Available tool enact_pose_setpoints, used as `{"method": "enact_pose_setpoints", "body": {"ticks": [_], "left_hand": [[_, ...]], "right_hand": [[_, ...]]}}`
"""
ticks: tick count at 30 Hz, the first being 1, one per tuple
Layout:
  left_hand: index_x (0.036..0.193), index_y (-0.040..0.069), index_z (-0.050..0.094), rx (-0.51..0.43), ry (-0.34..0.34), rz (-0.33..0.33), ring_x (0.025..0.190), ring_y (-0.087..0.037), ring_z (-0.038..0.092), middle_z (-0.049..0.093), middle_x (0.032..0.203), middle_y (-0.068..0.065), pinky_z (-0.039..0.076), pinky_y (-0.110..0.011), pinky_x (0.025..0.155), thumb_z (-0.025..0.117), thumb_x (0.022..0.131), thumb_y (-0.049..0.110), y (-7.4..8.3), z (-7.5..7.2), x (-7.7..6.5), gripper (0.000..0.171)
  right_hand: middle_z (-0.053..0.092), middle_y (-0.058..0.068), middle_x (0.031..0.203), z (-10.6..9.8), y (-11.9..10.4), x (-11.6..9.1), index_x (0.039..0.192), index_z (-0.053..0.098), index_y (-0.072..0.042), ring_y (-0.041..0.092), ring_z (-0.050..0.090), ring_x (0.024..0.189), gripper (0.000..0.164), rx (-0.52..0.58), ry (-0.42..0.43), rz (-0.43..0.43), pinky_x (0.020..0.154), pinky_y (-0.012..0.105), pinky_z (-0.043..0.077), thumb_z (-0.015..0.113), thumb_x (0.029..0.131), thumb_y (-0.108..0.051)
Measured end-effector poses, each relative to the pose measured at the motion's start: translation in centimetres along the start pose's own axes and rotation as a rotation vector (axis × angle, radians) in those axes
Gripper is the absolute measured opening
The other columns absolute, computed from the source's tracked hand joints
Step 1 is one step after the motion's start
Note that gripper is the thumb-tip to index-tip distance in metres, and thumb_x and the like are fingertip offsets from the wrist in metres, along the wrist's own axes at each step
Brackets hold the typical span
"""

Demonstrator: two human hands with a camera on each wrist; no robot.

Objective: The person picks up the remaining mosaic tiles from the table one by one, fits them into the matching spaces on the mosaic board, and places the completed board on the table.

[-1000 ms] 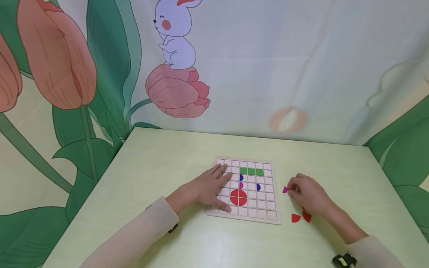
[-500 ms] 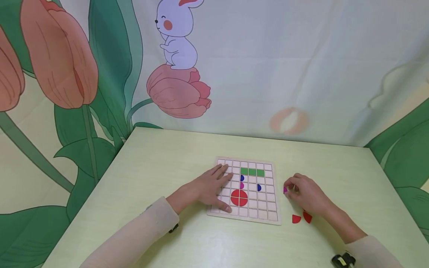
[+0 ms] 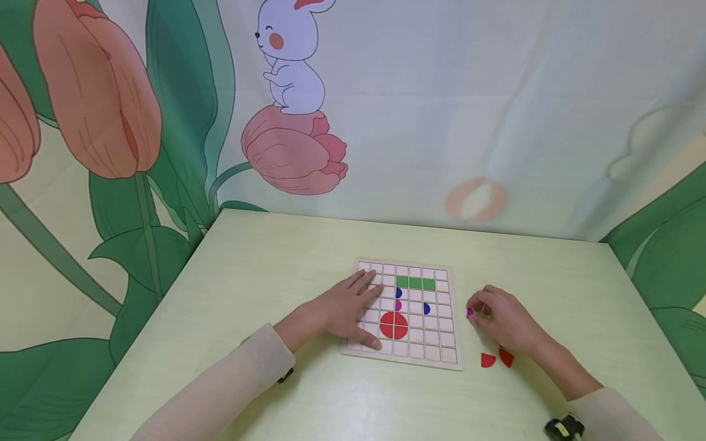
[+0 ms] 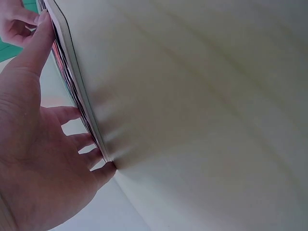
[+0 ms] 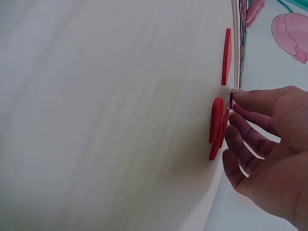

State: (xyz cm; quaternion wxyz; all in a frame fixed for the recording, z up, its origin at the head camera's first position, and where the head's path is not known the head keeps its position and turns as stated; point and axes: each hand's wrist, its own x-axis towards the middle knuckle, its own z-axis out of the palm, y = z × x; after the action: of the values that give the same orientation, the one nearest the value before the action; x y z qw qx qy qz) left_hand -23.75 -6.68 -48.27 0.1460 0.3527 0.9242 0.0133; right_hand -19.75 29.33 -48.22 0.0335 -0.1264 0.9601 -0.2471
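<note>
A pale wooden grid board (image 3: 432, 352) lies flat on the table in the head view. My left hand (image 3: 344, 306) rests on its left side with the fingers spread; the left wrist view has the fingertips along the board's edge. Set in the cells are several green squares (image 3: 415, 283), two dark blue half circles (image 3: 426, 309), a magenta piece (image 3: 398, 305) and a red circle (image 3: 388, 320) made of quarters. Just right of the board, my right hand (image 3: 503, 318) pinches a small magenta piece (image 3: 469, 313) between thumb and fingertips, which partly cover it.
Red quarter pieces (image 3: 488, 360) lie on the table (image 3: 276, 392) below the right hand. Several red pieces (image 5: 216, 120) stand out near the fingers in the right wrist view. Behind the table hangs a printed curtain (image 3: 397, 122).
The right fingers have closed further over the magenta piece, which stuck out more at the fingertips before. The left hand has stayed in place on the board.
</note>
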Motion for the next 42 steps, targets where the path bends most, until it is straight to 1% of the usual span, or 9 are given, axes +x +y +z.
{"method": "enact_pose_setpoints", "body": {"ticks": [5,11,14,21,26,32,35,38,42], "left_hand": [[0.172,0.017,0.015,0.004,-0.001,-0.002,0.164,-0.033,0.0,0.002,0.179,-0.013,0.009,-0.044,0.132,0.064,0.079,0.089,0.1,-0.1,0.0,0.127],[0.172,0.019,0.015,-0.003,-0.004,-0.006,0.164,-0.031,-0.001,0.001,0.179,-0.011,0.01,-0.044,0.132,0.063,0.079,0.09,0.2,-0.4,0.0,0.127],[0.172,0.019,0.015,0.004,-0.003,-0.007,0.164,-0.031,0.0,0.002,0.179,-0.011,0.01,-0.044,0.132,0.063,0.078,0.09,0.2,-0.4,0.0,0.127],[0.172,0.02,0.016,-0.007,-0.006,-0.013,0.164,-0.031,-0.001,0.002,0.179,-0.01,0.011,-0.044,0.132,0.065,0.077,0.09,0.4,-0.2,0.0,0.128],[0.172,0.019,0.016,0.0,0.001,-0.009,0.164,-0.031,0.0,0.003,0.179,-0.011,0.011,-0.044,0.132,0.064,0.078,0.09,0.2,-0.1,0.0,0.127],[0.172,0.018,0.016,0.0,-0.003,-0.008,0.164,-0.032,0.001,0.003,0.179,-0.012,0.011,-0.044,0.132,0.064,0.078,0.09,0.2,-0.3,-0.2,0.127],[0.172,0.018,0.017,-0.005,0.0,-0.009,0.164,-0.032,0.001,0.003,0.179,-0.012,0.011,-0.044,0.132,0.065,0.078,0.089,0.2,-0.3,-0.2,0.127],[0.172,0.018,0.017,-0.014,-0.001,-0.011,0.164,-0.032,0.001,0.003,0.179,-0.012,0.011,-0.044,0.132,0.066,0.078,0.089,0.2,-0.3,-0.2,0.127],[0.172,0.017,0.017,-0.019,-0.001,-0.008,0.164,-0.032,0.0,0.002,0.179,-0.012,0.01,-0.044,0.132,0.066,0.078,0.088,0.2,-0.4,-0.3,0.127]], "right_hand": [[0.063,0.0,0.098,-0.1,0.0,0.0,0.106,0.072,-0.01,0.022,0.058,0.092,0.017,0.029,0.006,-0.003,0.078,0.035,0.057,0.08,0.093,-0.005],[0.066,-0.002,0.094,0.0,0.0,0.0,0.102,0.067,-0.012,0.021,0.06,0.09,0.02,0.069,0.004,-0.01,0.078,0.031,0.058,0.08,0.092,-0.001],[0.066,-0.003,0.092,0.0,0.1,0.1,0.099,0.068,-0.014,0.02,0.06,0.088,0.02,0.069,0.003,-0.011,0.078,0.03,0.059,0.08,0.092,0.0],[0.067,-0.004,0.09,-0.1,-0.1,0.6,0.095,0.07,-0.015,0.018,0.06,0.087,0.017,0.087,-0.011,-0.062,0.077,0.03,0.057,0.08,0.093,-0.002],[0.069,-0.003,0.091,0.1,-0.9,1.8,0.097,0.071,-0.016,0.018,0.06,0.088,0.015,0.124,-0.013,-0.064,0.079,0.03,0.056,0.079,0.095,-0.005],[0.07,-0.002,0.097,1.2,-2.5,4.0,0.102,0.074,-0.015,0.021,0.062,0.093,0.013,0.155,-0.006,-0.067,0.087,0.036,0.058,0.076,0.097,-0.003],[0.071,0.0,0.099,1.5,-3.1,5.0,0.102,0.075,-0.014,0.022,0.061,0.094,0.013,0.179,-0.008,-0.061,0.086,0.036,0.057,0.075,0.098,-0.002],[0.072,0.001,0.099,1.8,-3.3,5.7,0.103,0.076,-0.014,0.023,0.061,0.094,0.012,0.209,-0.034,-0.051,0.082,0.034,0.056,0.074,0.098,-0.003],[0.071,-0.002,0.097,2.1,-3.5,6.4,0.101,0.076,-0.016,0.022,0.061,0.094,0.011,0.206,-0.068,-0.037,0.082,0.032,0.056,0.074,0.099,-0.006]]}}
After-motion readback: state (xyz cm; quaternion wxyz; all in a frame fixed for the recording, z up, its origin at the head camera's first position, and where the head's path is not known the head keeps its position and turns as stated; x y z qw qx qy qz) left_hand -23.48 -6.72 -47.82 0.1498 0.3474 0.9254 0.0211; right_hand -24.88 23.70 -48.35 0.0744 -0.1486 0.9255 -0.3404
